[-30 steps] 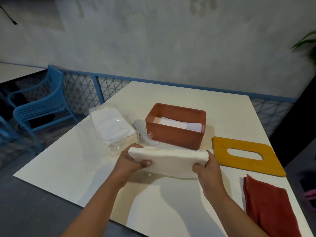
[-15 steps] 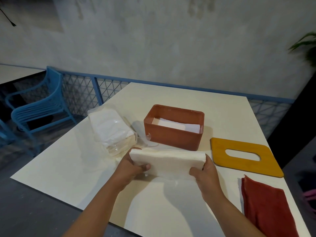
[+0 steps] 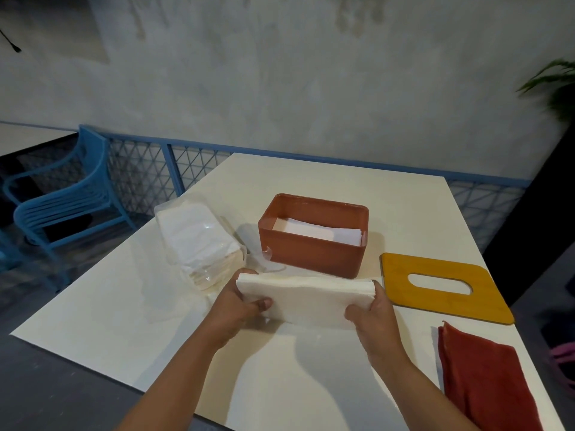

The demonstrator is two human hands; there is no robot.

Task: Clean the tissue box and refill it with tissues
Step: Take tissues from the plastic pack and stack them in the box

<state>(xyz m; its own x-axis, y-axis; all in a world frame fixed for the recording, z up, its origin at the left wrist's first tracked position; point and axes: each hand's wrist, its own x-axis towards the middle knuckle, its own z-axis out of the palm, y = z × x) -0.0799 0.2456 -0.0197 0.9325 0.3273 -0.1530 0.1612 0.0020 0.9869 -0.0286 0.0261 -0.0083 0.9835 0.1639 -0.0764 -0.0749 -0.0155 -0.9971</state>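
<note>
1. The stack of tissues (image 3: 306, 301) is held just above the table (image 3: 93, 306), near the middle. Its long side runs across the view and its broad face is tilted toward the camera.
2. The left hand (image 3: 236, 303) grasps the stack's left end, with the thumb lying across the near face and the fingers behind. The right hand (image 3: 373, 315) grasps the right end, with the fingers curled round the edge.
3. Just beyond the stack the tissue box (image 3: 311, 255) stands upright, terracotta in colour, with its top uncovered. Its front wall rises between the held stack and its inside. The stack's far edge overlaps the foot of that wall.
4. A thin layer of white sheets (image 3: 314, 233) lies flat on the box's floor.
5. The lid (image 3: 401, 275) is yellow with 1 oval slot. It lies flat on the table to the right of the box, apart from it and near the right hand.
6. To the left of the box sits an opened clear plastic pack (image 3: 196, 241) with more tissues in it. A loose curl of its wrapper reaches toward the box's front left corner.
7. A folded red cloth (image 3: 485, 377) lies at the table's near right corner, nearer the camera than the lid.
8. Past the table run a blue mesh railing (image 3: 149, 169) and a grey wall (image 3: 280, 73). A blue chair (image 3: 62, 200) stands at the left, and plant leaves (image 3: 557, 85) show at the upper right.
</note>
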